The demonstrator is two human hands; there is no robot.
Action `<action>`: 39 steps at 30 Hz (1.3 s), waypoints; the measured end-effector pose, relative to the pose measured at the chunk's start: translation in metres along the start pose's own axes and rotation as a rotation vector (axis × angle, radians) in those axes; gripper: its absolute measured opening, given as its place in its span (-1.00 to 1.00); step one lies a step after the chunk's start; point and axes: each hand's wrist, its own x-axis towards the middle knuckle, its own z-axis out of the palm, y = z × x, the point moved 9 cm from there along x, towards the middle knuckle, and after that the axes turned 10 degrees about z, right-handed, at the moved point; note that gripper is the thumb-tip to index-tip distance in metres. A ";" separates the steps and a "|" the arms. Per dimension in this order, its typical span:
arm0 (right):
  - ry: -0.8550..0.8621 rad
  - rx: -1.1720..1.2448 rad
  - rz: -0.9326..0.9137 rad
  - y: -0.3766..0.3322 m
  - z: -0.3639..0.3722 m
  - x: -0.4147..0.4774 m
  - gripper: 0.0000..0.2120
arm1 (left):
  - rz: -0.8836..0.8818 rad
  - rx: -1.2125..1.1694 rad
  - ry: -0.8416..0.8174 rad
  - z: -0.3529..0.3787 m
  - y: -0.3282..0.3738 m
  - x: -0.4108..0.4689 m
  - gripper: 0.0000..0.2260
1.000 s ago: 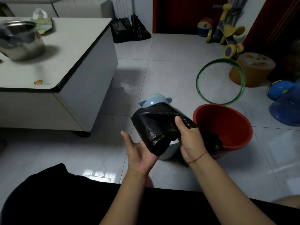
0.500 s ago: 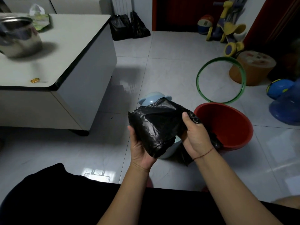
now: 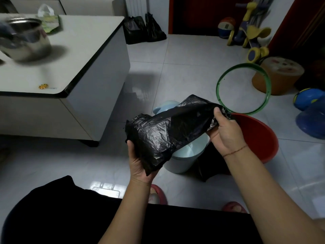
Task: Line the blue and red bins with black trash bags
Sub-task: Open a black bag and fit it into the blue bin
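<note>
A black trash bag (image 3: 168,131) is stretched between both hands above the bins. My left hand (image 3: 139,162) grips its lower left end; my right hand (image 3: 225,131) pinches its upper right end. Under the bag stands the pale blue bin (image 3: 182,159), largely hidden, its lid part (image 3: 163,106) showing behind. The red bin (image 3: 258,136) stands on the floor to the right, partly behind my right hand. More black plastic (image 3: 209,166) lies on the floor between the two bins.
A white low table (image 3: 84,55) with a metal pot (image 3: 26,41) stands at the left. A green hoop (image 3: 244,88), an orange stool (image 3: 277,76), blue balls (image 3: 309,99), a ride-on toy (image 3: 249,32) and two black bags (image 3: 142,29) lie further back. My red slippers (image 3: 158,194) are below.
The hands have pulled apart: the right hand moved up and right, drawing the bag out longer. The left hand closed on the bag's lower end.
</note>
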 end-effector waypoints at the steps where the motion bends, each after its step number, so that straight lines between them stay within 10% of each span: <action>1: 0.000 -0.007 0.004 -0.002 0.003 0.004 -0.81 | 0.004 0.042 0.013 -0.005 0.007 0.001 -0.31; 16: -0.269 -0.199 0.056 -0.018 0.077 0.030 -0.77 | 0.045 0.481 0.497 -0.115 0.108 0.026 -0.57; 31: -0.128 -0.324 0.297 0.077 -0.031 0.096 -0.69 | -0.396 1.192 0.794 -0.307 0.085 0.057 -0.56; 39: -0.075 -0.279 0.338 0.104 -0.060 0.115 -0.66 | -0.344 1.450 0.876 -0.339 0.080 0.065 -0.85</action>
